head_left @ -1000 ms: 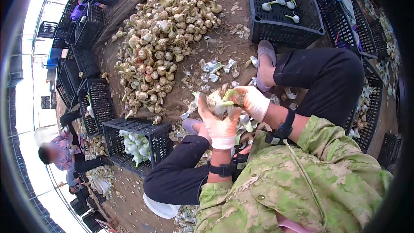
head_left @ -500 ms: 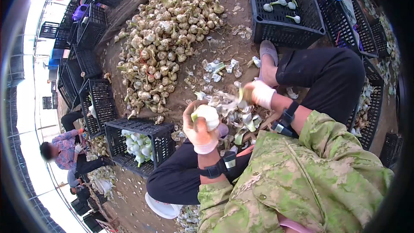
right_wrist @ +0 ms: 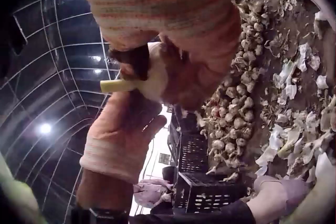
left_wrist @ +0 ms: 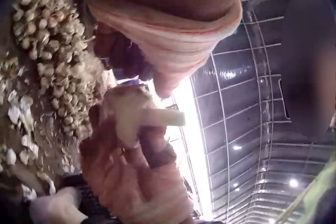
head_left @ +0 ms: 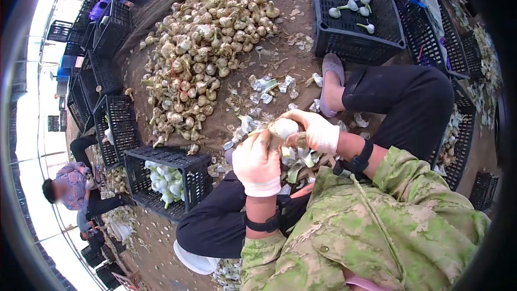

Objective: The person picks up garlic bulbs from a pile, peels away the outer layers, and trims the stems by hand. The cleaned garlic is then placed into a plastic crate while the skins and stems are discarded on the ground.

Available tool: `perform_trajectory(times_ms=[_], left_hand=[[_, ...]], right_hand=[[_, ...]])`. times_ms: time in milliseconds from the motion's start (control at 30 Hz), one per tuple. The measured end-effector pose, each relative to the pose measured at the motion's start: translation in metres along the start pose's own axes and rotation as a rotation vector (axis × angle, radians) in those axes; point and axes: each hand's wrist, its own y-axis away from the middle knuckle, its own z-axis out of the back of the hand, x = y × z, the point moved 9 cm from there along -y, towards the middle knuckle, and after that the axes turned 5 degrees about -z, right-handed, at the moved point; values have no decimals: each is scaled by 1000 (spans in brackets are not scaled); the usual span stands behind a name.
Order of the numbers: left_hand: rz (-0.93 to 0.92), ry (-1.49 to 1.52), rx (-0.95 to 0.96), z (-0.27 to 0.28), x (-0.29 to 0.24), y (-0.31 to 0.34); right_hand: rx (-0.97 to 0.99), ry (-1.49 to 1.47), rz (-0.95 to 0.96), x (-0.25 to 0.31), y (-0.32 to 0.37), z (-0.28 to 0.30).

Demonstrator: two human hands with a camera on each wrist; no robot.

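Note:
A peeled white garlic bulb (head_left: pixel 284 127) is held between my two gloved hands, above the litter of skins. My right hand (head_left: pixel 318 131) grips it from the right, fingers over its top and thumb below. My left hand (head_left: pixel 257 163) has its fingers curled against the bulb's left side. In the right wrist view the garlic's pale cut stem (right_wrist: pixel 118 85) sticks out to the left, between the hands. The left wrist view shows the same stem (left_wrist: pixel 163 117), with the right glove (left_wrist: pixel 131 182) around the bulb. Both gloves have orange-stained fingers and palms.
A large heap of unpeeled garlic (head_left: pixel 204 54) lies ahead on the ground. One black crate (head_left: pixel 355 43) at upper right holds several clean bulbs; another crate (head_left: pixel 202 180) at left holds more. Peeled skins (head_left: pixel 266 86) are scattered around my feet. Another person (head_left: pixel 78 186) sits at far left.
Half a second ago the right hand was pulled away to the right with a strip of peel while the left held the bulb. Now the hands are together and the right grips the bulb.

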Motion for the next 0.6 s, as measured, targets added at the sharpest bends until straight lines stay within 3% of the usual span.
perform_trajectory(times_ms=[33,100,167,233,267,300,367,433,467,500,567,600], left_hand=[[1,-2,7,-3,-1,1],[71,-111,95,-19,0,4],[37,-128,45,-19,-3,0],[342,317,-61,-17,27,3],[754,716,-35,-44,69,26],[844,1030,-184,-51,83,35],[915,1021,-73,-57,95,44],[924,1090,-107,-59,84,49],[819,1011,-24,-56,82,48],[825,1014,-32,-55,88,52],[566,292,226,-45,89,44],[576,69,466,-55,93,52]], right_hand=[[1,-6,-3,1,1,-1],[-111,285,-55,0,2,9],[-80,195,-8,-8,0,12],[-45,116,36,-3,3,12],[99,-110,47,7,11,-1],[246,-336,55,16,17,-13],[296,-318,60,12,8,-13],[280,-460,-35,-9,0,-6],[345,-647,-66,-6,2,-8],[348,-641,-74,-9,0,-7],[211,-311,-42,-24,-11,7],[174,-191,73,-24,-11,13]])
